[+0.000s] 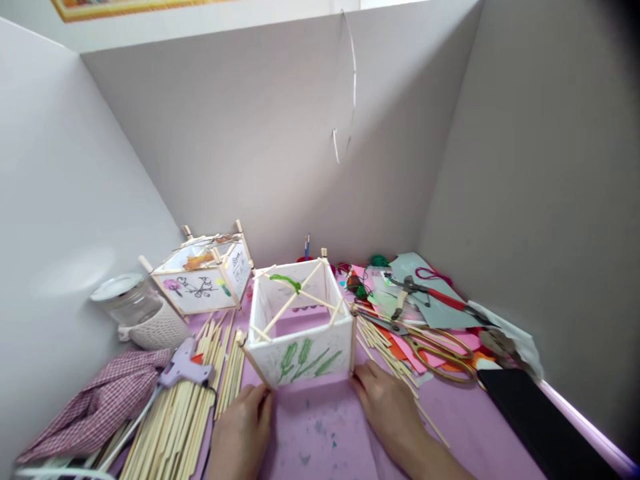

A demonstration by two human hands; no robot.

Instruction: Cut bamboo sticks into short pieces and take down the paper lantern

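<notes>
A square paper lantern [345, 343] on wooden sticks stands in the middle of the purple table, green leafy sprigs drawn on its front panel. Thin sticks cross over its open top, and a green cord [290, 283] is tied where they meet. My left hand [243, 430] is closed, with thumb and fingers at the foot of the front left corner stick. At the foot of the front right corner stick, the fingers of my right hand [390, 410] pinch it. Behind on the left sits a second lantern [200, 293] with drawings on its panels.
Left of me lie a lilac glue gun [186, 365], a pile of wooden sticks [170, 427], a checked cloth [105, 403] and a glass jar [127, 300]. To the right are gold-handled scissors [443, 357], red-handled pliers [445, 297], coloured paper and a black phone [540, 420]. Grey partitions surround the table.
</notes>
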